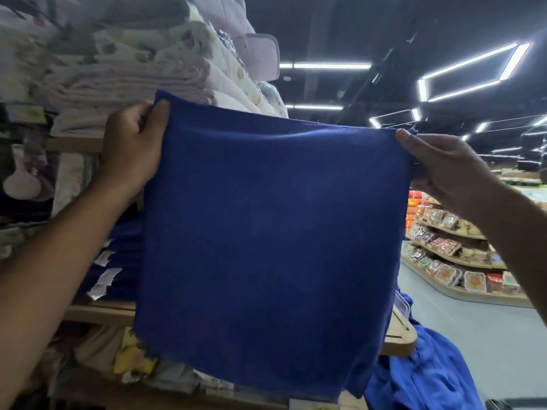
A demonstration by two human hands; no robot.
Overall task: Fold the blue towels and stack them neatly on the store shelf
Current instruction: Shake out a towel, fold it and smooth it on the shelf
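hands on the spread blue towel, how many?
2. The left hand grips the top-left corner of the dark blue terry towel; the right hand pinches its top-right corner. Neither is hidden.

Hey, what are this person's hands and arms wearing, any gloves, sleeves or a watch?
Nothing shows. The left hand and right hand are bare, without gloves, and no ring is visible. The left forearm and right forearm are uncovered to the frame's edge, so no sleeve appears. Neither wrist carries a watch or bracelet.

Left hand [131,149], right hand [444,170] — both bare
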